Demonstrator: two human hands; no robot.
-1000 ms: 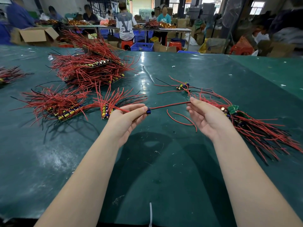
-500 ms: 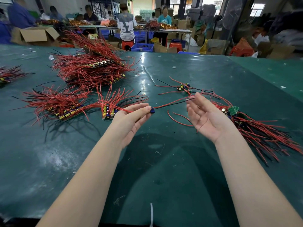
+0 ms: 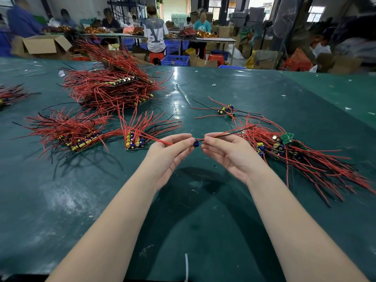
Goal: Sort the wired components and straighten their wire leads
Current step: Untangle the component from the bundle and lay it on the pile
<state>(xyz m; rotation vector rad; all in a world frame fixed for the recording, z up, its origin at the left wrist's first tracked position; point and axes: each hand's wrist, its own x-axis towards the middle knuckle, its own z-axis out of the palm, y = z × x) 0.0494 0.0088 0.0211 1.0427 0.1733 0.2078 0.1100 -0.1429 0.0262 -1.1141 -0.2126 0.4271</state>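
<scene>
My left hand (image 3: 169, 152) pinches a small blue wired component (image 3: 196, 142) at its fingertips, above the green table (image 3: 203, 210). My right hand (image 3: 225, 151) sits close beside it and grips the component's red and black leads (image 3: 234, 132), which run up and to the right. An unsorted heap of wired boards (image 3: 295, 155) lies to the right of my right hand. Left of my left hand stands a small tidy bundle (image 3: 135, 139) with its red wires fanned upward. Two or three loose components (image 3: 225, 109) lie further back.
More sorted bundles lie at the left (image 3: 75, 133) and a large pile (image 3: 114, 88) sits behind them. Another bundle (image 3: 10, 95) touches the left edge. Several people work at tables in the background, among cardboard boxes (image 3: 43, 44) and blue crates (image 3: 175, 60).
My right hand has slid back along the leads toward the component and closed on them near my left hand. The loose red lead that curled on the table is no longer there.
</scene>
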